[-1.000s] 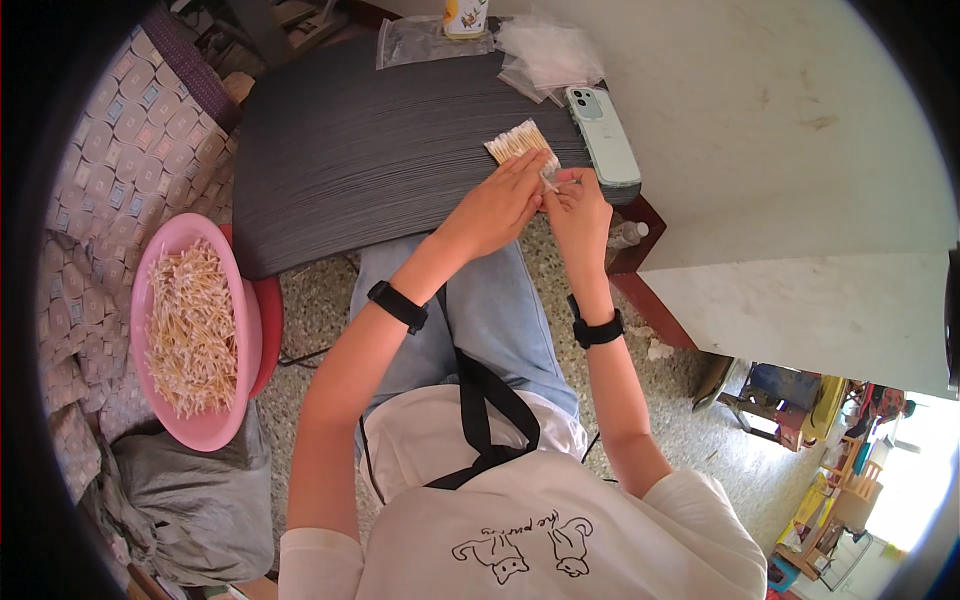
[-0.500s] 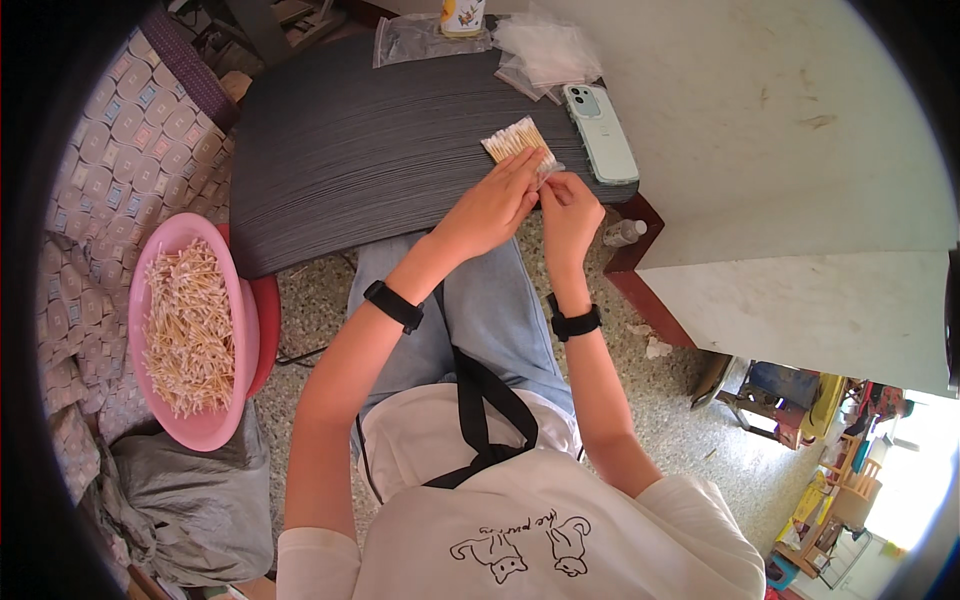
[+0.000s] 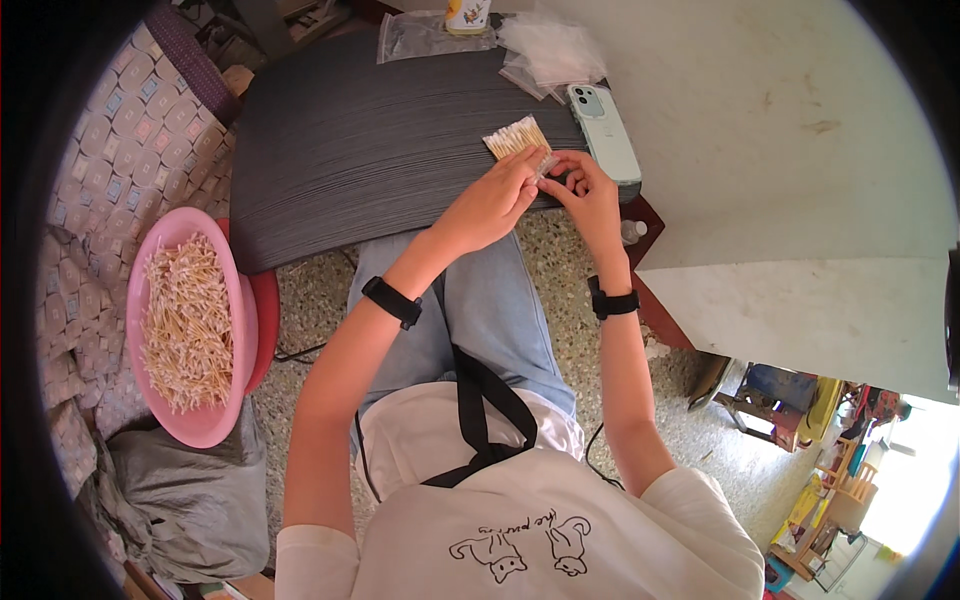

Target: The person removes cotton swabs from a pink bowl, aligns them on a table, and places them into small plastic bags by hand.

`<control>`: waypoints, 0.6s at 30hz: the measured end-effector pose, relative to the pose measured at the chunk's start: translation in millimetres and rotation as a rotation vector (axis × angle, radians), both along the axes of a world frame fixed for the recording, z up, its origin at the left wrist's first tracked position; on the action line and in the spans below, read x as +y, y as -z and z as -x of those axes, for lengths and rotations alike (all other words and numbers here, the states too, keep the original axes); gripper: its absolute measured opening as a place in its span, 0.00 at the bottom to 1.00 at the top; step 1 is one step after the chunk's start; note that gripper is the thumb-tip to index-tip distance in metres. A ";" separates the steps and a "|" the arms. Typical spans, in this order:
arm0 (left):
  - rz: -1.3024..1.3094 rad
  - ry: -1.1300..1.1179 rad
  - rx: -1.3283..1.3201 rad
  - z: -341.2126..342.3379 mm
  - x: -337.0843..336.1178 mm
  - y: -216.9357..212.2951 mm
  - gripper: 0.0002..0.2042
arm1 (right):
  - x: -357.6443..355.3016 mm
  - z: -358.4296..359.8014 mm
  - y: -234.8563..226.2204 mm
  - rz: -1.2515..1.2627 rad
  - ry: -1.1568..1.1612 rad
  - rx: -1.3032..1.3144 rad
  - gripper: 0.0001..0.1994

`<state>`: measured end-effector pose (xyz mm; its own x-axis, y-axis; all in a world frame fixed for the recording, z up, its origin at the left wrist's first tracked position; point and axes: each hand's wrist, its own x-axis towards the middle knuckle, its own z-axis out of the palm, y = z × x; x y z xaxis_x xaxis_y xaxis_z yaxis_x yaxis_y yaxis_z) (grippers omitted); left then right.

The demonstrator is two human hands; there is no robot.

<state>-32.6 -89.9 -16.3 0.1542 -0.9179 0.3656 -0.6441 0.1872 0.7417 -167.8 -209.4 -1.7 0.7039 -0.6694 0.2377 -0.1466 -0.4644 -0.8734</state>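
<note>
Near the table's front right edge lies a flat row of cotton swabs [image 3: 517, 137], white-tipped with tan sticks, in what looks like a small clear plastic bag [image 3: 545, 168]. My left hand [image 3: 487, 203] grips the bag, its fingers laid together over the lower part of the swabs and hiding it. At the bag's near right corner, my right hand [image 3: 588, 200] pinches the crumpled clear plastic between thumb and forefinger, the other fingers curled. The exact edge in the pinch is too small to make out.
A pale phone [image 3: 607, 135] lies right of my hands on the dark ridged table [image 3: 350, 150]. Behind are stacked clear bags [image 3: 550, 50] and a printed container [image 3: 467, 15]. A pink basin [image 3: 190, 435] full of loose swabs stands at left. A wall [image 3: 760, 150] borders the right.
My right hand has shifted a little right, its fingers now more spread around the bag's corner. My left hand stays on the swabs.
</note>
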 end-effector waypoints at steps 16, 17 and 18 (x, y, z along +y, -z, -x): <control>-0.071 -0.018 0.025 1.8 -0.4 -3.8 0.16 | -17.9 -11.6 2.8 -0.013 -0.063 0.072 0.17; -0.069 -0.019 0.024 2.2 -0.9 -3.4 0.16 | -17.5 -11.4 2.5 0.010 -0.038 0.082 0.17; -0.027 -0.033 -0.019 2.8 -1.6 -3.1 0.12 | -17.0 -11.2 2.2 0.034 -0.013 0.093 0.18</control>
<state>-35.4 -91.4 -13.3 0.1781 -0.9220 0.3438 -0.6635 0.1455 0.7339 -156.6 -226.4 -3.8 0.7323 -0.6531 0.1932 -0.2202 -0.4955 -0.8402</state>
